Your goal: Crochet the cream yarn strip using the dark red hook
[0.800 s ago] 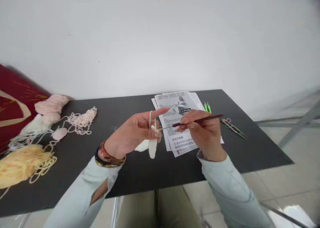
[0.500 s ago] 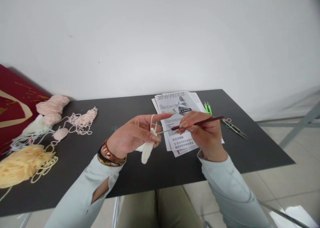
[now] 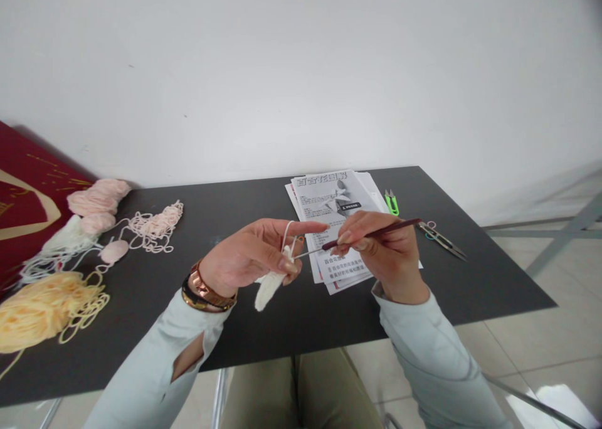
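My left hand [image 3: 256,253] pinches a small white crochet piece [image 3: 269,291] between thumb and fingers, its forefinger stretched out to the right. A strand of white yarn [image 3: 288,231] loops over that forefinger. In my right hand [image 3: 383,250] is a crochet hook [image 3: 395,226] with a dark red handle, held like a pen. The hook's thin metal shaft reaches left to the top of the white piece; its tip is hidden by yarn and fingers. Both hands are above the dark table, in front of printed sheets [image 3: 329,197].
To the left lie a yellow yarn skein [image 3: 42,310], pink yarn balls [image 3: 98,200], loose pink yarn [image 3: 157,225] and white yarn [image 3: 59,241], beside a red bag [image 3: 28,209]. Green thread snips [image 3: 391,203] and metal scissors [image 3: 444,241] lie right of the sheets. A wall stands behind the table [image 3: 489,278].
The white piece has tilted, its lower end swinging left. My left forefinger has reached slightly farther right and lower. My right hand and the hook have barely moved.
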Demonstrator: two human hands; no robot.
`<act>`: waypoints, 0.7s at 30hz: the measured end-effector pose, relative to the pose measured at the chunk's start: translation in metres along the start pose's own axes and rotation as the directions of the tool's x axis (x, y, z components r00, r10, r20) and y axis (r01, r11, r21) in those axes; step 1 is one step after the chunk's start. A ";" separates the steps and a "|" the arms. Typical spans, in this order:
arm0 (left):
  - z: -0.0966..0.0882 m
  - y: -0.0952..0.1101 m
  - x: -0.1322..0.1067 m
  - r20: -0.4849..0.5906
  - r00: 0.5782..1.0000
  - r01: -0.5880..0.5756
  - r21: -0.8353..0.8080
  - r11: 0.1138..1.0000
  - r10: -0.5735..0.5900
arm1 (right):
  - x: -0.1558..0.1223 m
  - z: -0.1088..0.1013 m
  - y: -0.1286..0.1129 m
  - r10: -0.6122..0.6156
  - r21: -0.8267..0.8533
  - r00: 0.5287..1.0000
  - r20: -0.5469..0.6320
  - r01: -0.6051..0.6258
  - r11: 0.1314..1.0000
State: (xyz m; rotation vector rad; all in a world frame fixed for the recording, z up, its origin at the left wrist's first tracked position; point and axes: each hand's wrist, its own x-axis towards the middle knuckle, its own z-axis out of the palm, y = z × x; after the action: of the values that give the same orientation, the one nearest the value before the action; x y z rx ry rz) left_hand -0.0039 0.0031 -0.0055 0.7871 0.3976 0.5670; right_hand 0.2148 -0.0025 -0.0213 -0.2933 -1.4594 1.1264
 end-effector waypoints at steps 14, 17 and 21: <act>0.001 0.000 -0.001 -0.062 0.998 -0.016 0.128 0.992 0.024 | -0.003 0.000 0.001 0.028 0.003 0.998 -0.051 -0.028 1.000; 0.003 0.000 -0.001 -0.068 0.995 -0.059 0.151 0.987 0.070 | -0.005 0.000 0.002 0.026 0.003 0.995 -0.093 -0.026 1.000; 0.006 -0.001 -0.001 -0.081 0.992 -0.081 0.176 0.981 0.096 | -0.007 0.000 0.003 0.022 -0.007 0.991 -0.129 -0.023 1.000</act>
State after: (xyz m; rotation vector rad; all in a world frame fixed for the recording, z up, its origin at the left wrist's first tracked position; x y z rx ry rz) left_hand -0.0010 -0.0010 -0.0021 0.9517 0.5003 0.6586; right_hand 0.2153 -0.0064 -0.0285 -0.3830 -1.3499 1.0990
